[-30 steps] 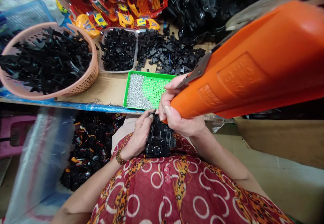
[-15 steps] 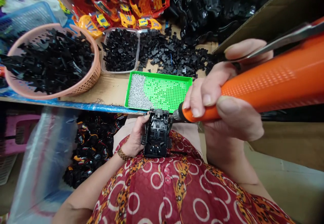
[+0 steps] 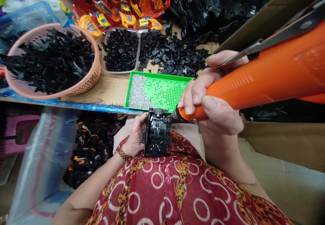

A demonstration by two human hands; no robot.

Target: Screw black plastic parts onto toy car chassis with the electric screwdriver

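Observation:
My left hand (image 3: 135, 135) grips the left side of a black plastic toy car chassis (image 3: 157, 133), held upright in front of my lap. Wrapped around an orange electric screwdriver (image 3: 243, 86) is my right hand (image 3: 215, 103), with a metal lever running along the tool's top. The screwdriver's tip points left at the upper right edge of the chassis; whether it touches a screw I cannot tell. Just beyond the chassis, a green perforated tray (image 3: 167, 77) holds a heap of small silver screws (image 3: 138, 91) at its left end.
A pink basket (image 3: 88, 79) of black plastic parts stands at left, beside a clear tub (image 3: 120, 69) of small black pieces. Loose black pieces (image 3: 172, 54) cover the bench behind the tray. Orange car bodies (image 3: 127, 18) lie at the back. A cardboard wall (image 3: 256, 18) rises at right.
My right hand and the screwdriver have moved a little left and the tool's angle has shifted. The chassis in my left hand has turned and moved slightly left.

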